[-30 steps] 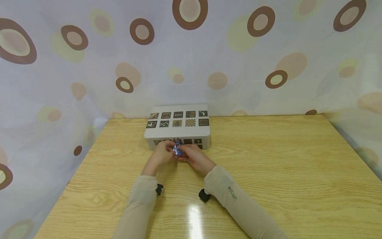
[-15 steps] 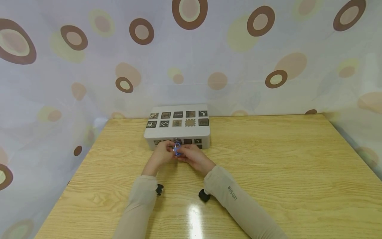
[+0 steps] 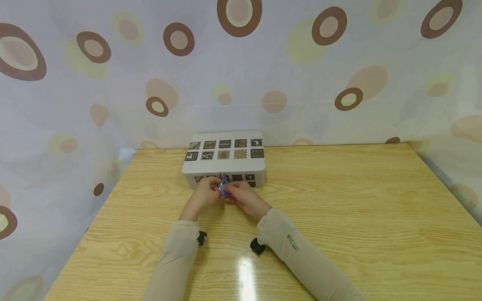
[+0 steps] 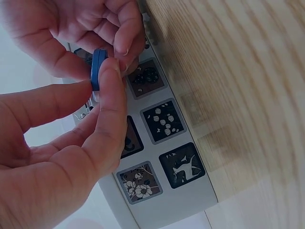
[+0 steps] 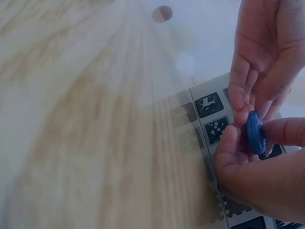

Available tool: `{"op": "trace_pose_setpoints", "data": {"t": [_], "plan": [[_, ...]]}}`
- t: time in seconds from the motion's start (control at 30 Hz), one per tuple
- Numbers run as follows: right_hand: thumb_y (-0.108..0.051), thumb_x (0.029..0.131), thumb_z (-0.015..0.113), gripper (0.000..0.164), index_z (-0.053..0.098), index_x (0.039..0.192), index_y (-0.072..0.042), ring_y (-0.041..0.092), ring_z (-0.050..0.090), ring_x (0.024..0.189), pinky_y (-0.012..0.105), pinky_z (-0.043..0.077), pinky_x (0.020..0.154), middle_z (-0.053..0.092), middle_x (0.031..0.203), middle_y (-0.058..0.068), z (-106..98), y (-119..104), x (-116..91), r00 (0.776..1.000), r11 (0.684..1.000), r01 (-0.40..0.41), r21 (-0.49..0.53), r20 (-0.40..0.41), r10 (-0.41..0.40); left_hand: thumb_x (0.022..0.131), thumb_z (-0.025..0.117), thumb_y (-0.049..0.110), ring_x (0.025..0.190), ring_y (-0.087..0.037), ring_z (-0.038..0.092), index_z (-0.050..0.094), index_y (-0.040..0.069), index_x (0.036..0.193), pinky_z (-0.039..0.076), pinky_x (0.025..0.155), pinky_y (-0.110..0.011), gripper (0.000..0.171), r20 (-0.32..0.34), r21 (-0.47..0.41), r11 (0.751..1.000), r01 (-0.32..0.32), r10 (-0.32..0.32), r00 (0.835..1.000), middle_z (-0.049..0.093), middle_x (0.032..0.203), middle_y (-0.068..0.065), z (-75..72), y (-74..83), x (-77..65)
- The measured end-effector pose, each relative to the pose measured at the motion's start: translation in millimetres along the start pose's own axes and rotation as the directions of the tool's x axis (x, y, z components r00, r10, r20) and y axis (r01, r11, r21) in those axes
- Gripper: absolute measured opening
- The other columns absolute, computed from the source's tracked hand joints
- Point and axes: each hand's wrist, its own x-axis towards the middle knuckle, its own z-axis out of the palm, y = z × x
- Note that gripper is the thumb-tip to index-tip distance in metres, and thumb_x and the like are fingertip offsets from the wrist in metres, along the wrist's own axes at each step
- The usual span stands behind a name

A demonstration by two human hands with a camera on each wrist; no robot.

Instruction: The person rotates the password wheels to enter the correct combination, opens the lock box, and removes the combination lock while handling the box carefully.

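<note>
A spotted cloth [image 3: 241,71] fills the top of the frame behind you, probably hung as a plain backdrop. Below it, your wooden surface [image 3: 357,200] spreads across the lower frame, its bare middle leaving your forearms room to reach forward. The pale box [image 3: 226,166] sits left of centre at the far edge of the surface, lid down, its long front turned towards you; that placing seems meant to bring its catch within reach of both arms.

Your left hand [image 3: 205,193] comes in from the lower left and your right hand [image 3: 246,198] from the lower right, meeting at the box's front. Both are gripping the same blue padlock [image 4: 98,70], pinched between thumbs and fingers, likely so one steadies it while the other works it. In the left wrist view it shows edge-on, upper left. In the head view it lies just below the small metal catch [image 3: 223,175]; you can't tell whether its loop passes through.
</note>
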Motion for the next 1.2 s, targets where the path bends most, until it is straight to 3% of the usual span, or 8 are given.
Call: {"op": "trace_pose_setpoints", "data": {"t": [0.37,0.6,1.2], "plan": [[-0.005,0.097,0.048,0.03,0.056,0.115,0.018,0.011,0.064,0.072,0.02,0.052,0.069,0.063,0.082,0.006,-4.0,0.7,-1.0,0.999,0.998,0.004,0.068,0.037,-0.006,0.081,0.055,-0.009,0.069,-0.017,0.052,0.059,-0.01,0.115,0.04,0.059,-0.021,0.034,0.001,-0.004,1.0,-0.001,0.001,1.0,0.058,0.078,-0.01,-0.3,-0.2,-0.3],[-0.002,0.095,0.05,0.024,0.058,0.107,0.017,0.01,0.063,0.072,0.02,0.051,0.068,0.062,0.082,0.005,-3.0,1.1,-0.1,0.999,1.0,0.009,0.025,0.038,-0.01,0.083,0.055,-0.01,0.069,-0.016,0.053,0.059,-0.01,0.113,0.041,0.06,-0.021,0.031,0.002,-0.032,0.999,0.012,-0.012,1.0,0.057,0.077,-0.009,0.6,0.6,-0.1],[-0.002,0.098,0.046,0.024,0.056,0.11,0.017,0.008,0.061,0.071,0.019,0.051,0.067,0.06,0.083,0.006,-0.6,1.9,1.2,1.0,0.999,0.012,-0.03,0.029,-0.011,0.083,0.054,-0.008,0.069,-0.016,0.051,0.059,-0.009,0.115,0.04,0.059,-0.021,0.032,0.009,-0.006,1.0,0.021,-0.021,1.0,0.056,0.078,-0.009,0.4,1.0,0.3]]}}
